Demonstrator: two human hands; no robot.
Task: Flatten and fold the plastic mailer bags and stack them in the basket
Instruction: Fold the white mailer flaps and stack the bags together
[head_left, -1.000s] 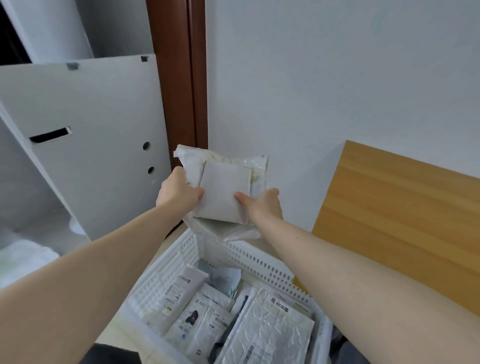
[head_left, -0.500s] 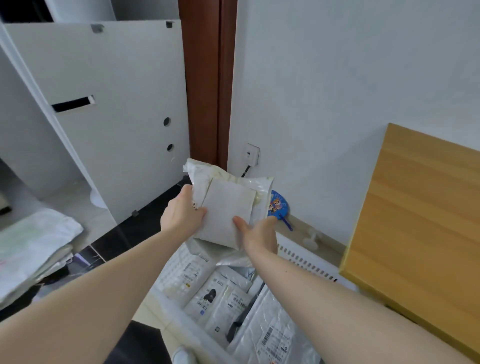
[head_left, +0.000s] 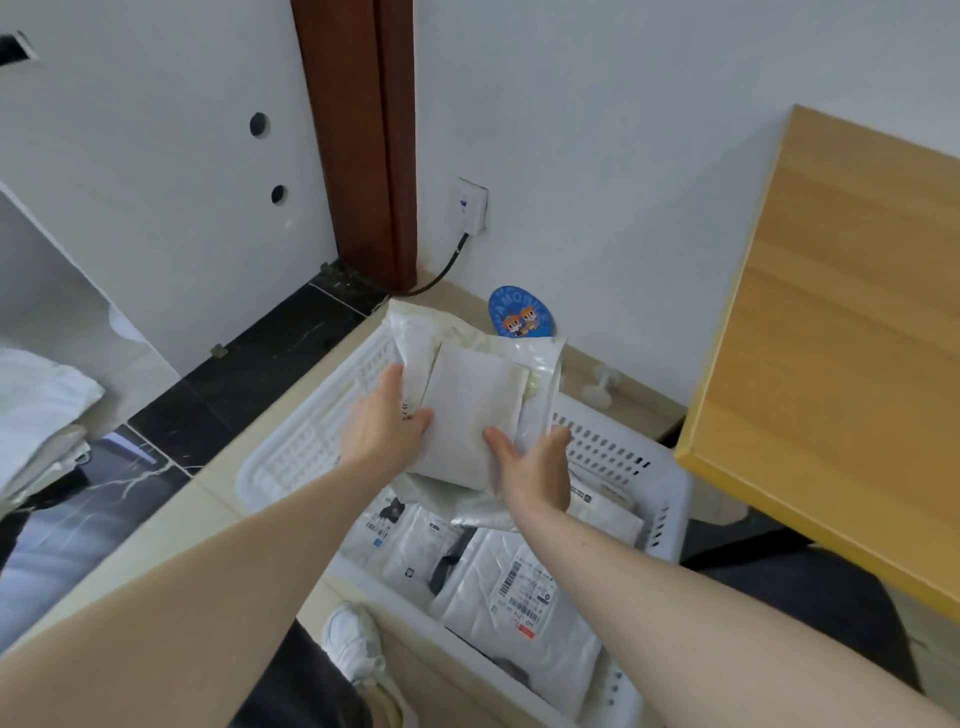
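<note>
Both hands, the left hand (head_left: 382, 434) and right hand (head_left: 535, 467), are gripping a folded white mailer bag (head_left: 475, 410) above the basket (head_left: 291, 452), its long axis running near-to-far, tilted slightly right.

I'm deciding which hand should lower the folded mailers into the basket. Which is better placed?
Right, probably. The right hand cups the folded mailers from beneath, above the basket; the left hand only grips their side edge.
</note>
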